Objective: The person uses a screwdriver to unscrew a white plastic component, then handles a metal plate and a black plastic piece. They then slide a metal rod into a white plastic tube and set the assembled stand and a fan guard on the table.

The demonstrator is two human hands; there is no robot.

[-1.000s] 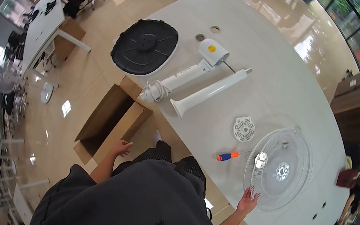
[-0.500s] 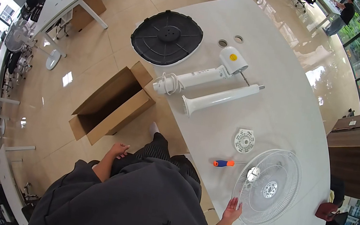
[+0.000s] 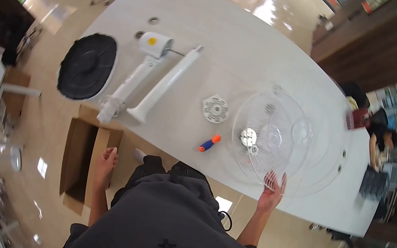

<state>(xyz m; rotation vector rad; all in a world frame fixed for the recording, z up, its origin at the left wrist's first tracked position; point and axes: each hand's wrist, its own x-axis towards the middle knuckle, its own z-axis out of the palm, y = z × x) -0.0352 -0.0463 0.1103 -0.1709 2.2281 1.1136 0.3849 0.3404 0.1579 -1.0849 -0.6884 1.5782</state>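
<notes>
My right hand (image 3: 271, 194) grips the near rim of a round wire fan grille (image 3: 249, 166), with its fingers partly behind the wires. The grille looks raised and is blurred by motion. Through and around it show clear plastic, perhaps the fan blade (image 3: 275, 137), and a shiny round disc (image 3: 248, 137). My left hand (image 3: 106, 162) hangs beside the table edge near the cardboard box, fingers curled, with nothing visible in them. A screwdriver (image 3: 209, 143) with a blue and orange handle and a white slotted round cover (image 3: 215, 109) lie left of the grille.
On the white table (image 3: 214, 27) lie a white fan motor head with its pole (image 3: 132, 79), a white tube (image 3: 168, 82) and a black round base (image 3: 87, 66). An open cardboard box (image 3: 80, 157) stands on the floor. Another person (image 3: 380, 136) is at the far right.
My view has turned right. My right hand has closed on the grille rim, and the grille has lifted off what lay under it. My left hand has moved forward and its fingers have curled.
</notes>
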